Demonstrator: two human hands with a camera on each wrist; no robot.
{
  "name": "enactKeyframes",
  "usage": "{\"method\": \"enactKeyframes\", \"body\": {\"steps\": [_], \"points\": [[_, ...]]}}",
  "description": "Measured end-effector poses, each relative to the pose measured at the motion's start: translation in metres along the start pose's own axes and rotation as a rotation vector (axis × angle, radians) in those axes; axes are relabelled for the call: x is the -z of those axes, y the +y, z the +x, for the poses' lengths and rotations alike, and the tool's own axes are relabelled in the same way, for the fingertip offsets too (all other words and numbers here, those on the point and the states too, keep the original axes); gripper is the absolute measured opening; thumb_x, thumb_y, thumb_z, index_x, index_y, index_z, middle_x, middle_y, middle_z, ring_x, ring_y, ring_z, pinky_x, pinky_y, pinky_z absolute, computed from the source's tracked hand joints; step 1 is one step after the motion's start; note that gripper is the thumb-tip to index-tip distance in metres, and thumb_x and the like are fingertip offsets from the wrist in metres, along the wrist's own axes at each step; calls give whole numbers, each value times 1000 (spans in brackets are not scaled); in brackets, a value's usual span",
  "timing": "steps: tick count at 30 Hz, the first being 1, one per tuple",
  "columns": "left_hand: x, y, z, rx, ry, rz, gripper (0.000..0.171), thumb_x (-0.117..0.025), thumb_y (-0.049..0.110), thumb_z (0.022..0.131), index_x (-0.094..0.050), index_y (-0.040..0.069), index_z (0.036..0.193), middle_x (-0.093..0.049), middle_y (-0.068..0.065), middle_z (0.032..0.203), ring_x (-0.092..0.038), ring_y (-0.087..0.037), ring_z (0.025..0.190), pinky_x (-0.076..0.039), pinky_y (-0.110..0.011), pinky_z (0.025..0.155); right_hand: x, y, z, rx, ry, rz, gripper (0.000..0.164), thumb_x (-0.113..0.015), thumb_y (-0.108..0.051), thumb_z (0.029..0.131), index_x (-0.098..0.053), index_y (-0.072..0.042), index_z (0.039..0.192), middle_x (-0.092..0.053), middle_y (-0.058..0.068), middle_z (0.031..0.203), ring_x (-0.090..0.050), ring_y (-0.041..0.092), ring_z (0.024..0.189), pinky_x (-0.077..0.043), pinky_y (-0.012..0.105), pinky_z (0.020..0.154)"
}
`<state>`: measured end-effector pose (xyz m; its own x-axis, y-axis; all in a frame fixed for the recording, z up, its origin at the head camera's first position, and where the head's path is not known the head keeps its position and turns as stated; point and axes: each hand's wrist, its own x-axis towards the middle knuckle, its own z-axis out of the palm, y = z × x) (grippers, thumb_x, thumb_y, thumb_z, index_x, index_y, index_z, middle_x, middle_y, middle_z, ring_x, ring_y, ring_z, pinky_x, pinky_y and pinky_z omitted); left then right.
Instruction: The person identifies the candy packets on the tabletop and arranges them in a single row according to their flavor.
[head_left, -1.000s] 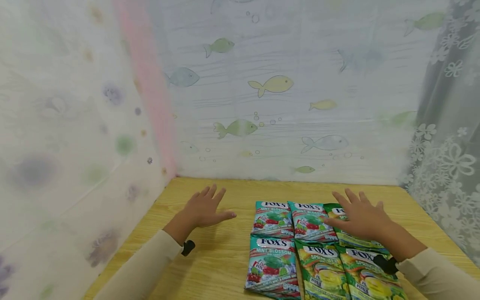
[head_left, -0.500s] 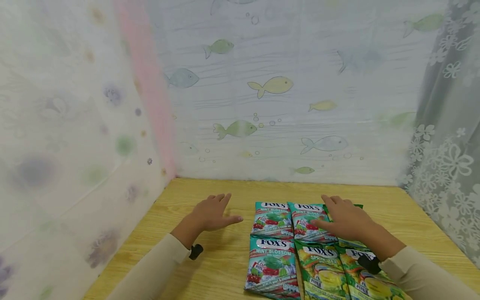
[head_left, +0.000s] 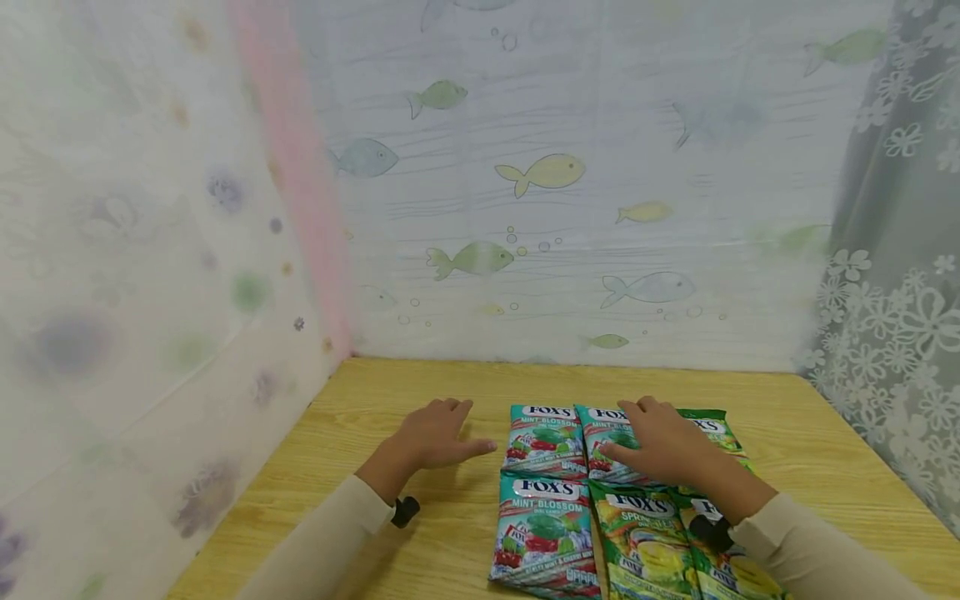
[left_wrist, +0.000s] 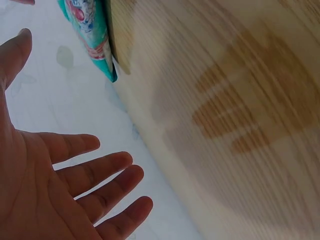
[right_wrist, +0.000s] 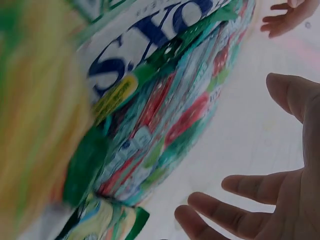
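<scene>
Three teal FOX'S Mint Blossom candy bags lie flat on the wooden table: a back-left bag (head_left: 546,454), a back-middle bag (head_left: 600,429) and a front-left bag (head_left: 543,533). Beside them are three green-and-yellow FOX'S candy bags: a front-middle bag (head_left: 647,546), a front-right bag (head_left: 738,579) and a back-right bag (head_left: 712,427). My right hand (head_left: 667,442) hovers over the back-middle and back-right bags, partly covering them. Its fingers (right_wrist: 235,215) are spread and hold nothing. Left of the bags, my left hand (head_left: 431,437) hangs above bare wood, thumb toward them, fingers apart.
The wooden table (head_left: 420,542) reaches back to a fish-print curtain (head_left: 555,250). A pale patterned sheet (head_left: 150,333) hangs along the left side. Lace with white flowers (head_left: 900,333) hangs at the right. Dark wrist cameras sit under both cuffs.
My right hand has moved left across the back bags, uncovering part of the back-right one. The left hand has shifted right and slightly nearer. The bags have stayed put.
</scene>
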<state>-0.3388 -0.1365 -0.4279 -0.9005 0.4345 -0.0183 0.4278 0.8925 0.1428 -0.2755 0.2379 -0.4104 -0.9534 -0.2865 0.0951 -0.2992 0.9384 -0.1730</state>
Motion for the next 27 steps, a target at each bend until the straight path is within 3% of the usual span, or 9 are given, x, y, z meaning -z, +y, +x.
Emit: {"method": "enactKeyframes", "body": {"steps": [10,18,22,27], "points": [[-10,12,6,-7,-2,-22,100,-46,85,89,-44,13,158,-50,-13,157,-50,-36,142,-47,-58,110,-6,-15,8,37,12,45,81,-65,-62,95,-52,-1,148,-55,25,137,-60,42,118,-54,61,91],[-18,19,10,-24,-8,-52,104,-45,89,87,-48,11,155,-52,-14,153,-55,-33,137,-50,-54,108,-13,-24,15,48,-14,55,81,-66,-60,96,-54,3,146,-56,25,137,-62,39,118,-55,59,93],[-20,23,11,-26,-17,-73,101,-47,87,87,-51,11,154,-53,-14,152,-56,-33,135,-50,-53,108,-17,-26,18,54,-21,55,79,-67,-61,95,-58,2,142,-59,21,131,-64,33,108,-57,54,85],[-23,29,12,-40,-17,-93,96,-50,83,88,-56,10,149,-57,-13,147,-60,-31,128,-52,-50,106,-21,-29,21,69,-7,43,64,-70,-59,93,-70,-4,125,-63,12,116,-62,20,91,-56,44,76]]}}
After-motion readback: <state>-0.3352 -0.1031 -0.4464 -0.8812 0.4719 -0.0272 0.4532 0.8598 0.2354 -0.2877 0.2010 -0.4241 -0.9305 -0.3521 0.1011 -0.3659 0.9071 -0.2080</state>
